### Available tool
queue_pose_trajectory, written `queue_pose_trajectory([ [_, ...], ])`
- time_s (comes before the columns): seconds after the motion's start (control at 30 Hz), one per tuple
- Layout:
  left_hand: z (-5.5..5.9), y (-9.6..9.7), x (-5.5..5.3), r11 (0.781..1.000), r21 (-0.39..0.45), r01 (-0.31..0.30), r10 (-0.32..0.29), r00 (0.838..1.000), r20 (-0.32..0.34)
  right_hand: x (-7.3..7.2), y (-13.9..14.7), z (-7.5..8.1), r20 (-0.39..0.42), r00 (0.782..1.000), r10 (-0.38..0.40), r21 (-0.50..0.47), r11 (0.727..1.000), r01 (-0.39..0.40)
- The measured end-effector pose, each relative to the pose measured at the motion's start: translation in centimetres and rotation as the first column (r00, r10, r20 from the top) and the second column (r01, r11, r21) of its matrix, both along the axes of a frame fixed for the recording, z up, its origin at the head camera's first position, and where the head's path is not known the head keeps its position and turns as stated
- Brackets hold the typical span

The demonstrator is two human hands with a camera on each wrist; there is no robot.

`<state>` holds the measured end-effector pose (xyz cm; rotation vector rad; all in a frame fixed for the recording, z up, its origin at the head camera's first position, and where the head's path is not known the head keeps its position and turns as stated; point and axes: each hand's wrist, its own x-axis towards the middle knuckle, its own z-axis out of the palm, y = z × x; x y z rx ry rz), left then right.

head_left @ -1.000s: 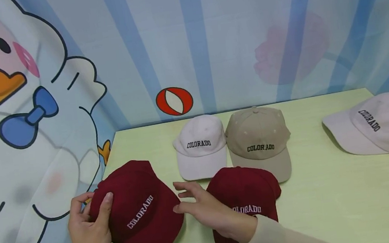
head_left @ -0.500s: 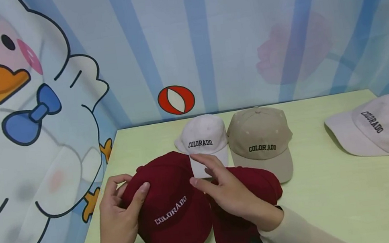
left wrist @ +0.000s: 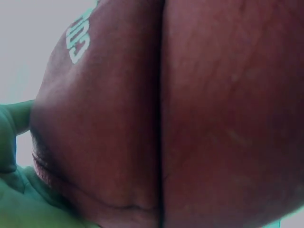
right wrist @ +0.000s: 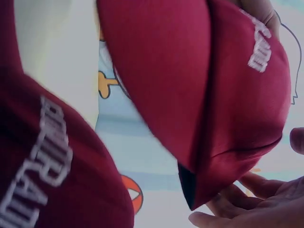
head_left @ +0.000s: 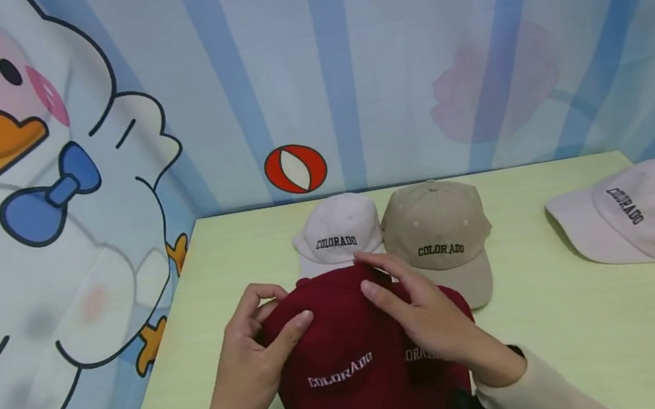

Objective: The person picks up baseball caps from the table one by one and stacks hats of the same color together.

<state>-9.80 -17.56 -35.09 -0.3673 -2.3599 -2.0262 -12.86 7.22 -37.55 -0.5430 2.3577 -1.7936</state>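
My left hand (head_left: 251, 357) grips the back-left of a dark red baseball cap (head_left: 331, 333), thumb on the outside of the crown. White COLORADO lettering runs across the cap's front, and its brim (left wrist: 232, 114) fills the right half of the left wrist view. My right hand (head_left: 423, 312) is at the cap's upper right edge, fingers spread; in the right wrist view its thumb (right wrist: 298, 140) stands apart from the fabric, while its fingers lie right at the cap's edge. A second dark red cap (right wrist: 90, 161) lies on the table, partly hidden behind the held cap and right hand.
Behind the hands, a small white cap (head_left: 336, 227) and a beige cap (head_left: 434, 222) sit side by side on the pale yellow table (head_left: 566, 346). Another white cap (head_left: 654, 212) lies at the right edge. A printed cartoon backdrop (head_left: 384, 68) stands along the back and left.
The held red cap has moved right with my left hand and now overlaps the second red cap. My right hand has shifted right and stays beside the held cap's edge.
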Motion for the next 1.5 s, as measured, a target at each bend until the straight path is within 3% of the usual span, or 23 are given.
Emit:
queue_pose_trajectory([
  [0.13,-0.3,0.9,-0.1,0.996,0.034,0.084,-0.084,0.996,-0.004,0.4,1.1,0.0,-0.051,0.996,-0.066,0.032,0.997,0.068],
  [0.3,-1.1,2.2,-0.5,0.982,0.065,0.176,-0.178,0.984,0.024,1.0,2.5,-0.3,-0.085,0.993,-0.086,-0.027,0.996,0.084],
  [0.53,-2.5,4.4,-1.4,0.975,0.073,0.212,-0.217,0.973,0.076,1.3,4.6,-1.0,-0.122,0.986,-0.116,-0.074,0.991,0.108],
  [0.9,-5.2,7.3,-2.5,0.979,0.011,0.202,-0.202,0.970,0.132,1.8,7.1,-3.3,-0.030,0.987,-0.159,-0.009,0.987,0.159],
  [1.17,-7.5,8.6,-3.1,0.978,-0.135,0.161,-0.154,0.986,0.066,1.6,8.1,-5.1,0.060,0.970,-0.234,0.069,0.971,0.230],
  [1.5,-9.0,9.4,-3.5,0.957,-0.285,0.057,-0.061,0.998,-0.006,0.8,8.4,-6.9,-0.011,0.945,-0.326,0.188,0.928,0.322],
])
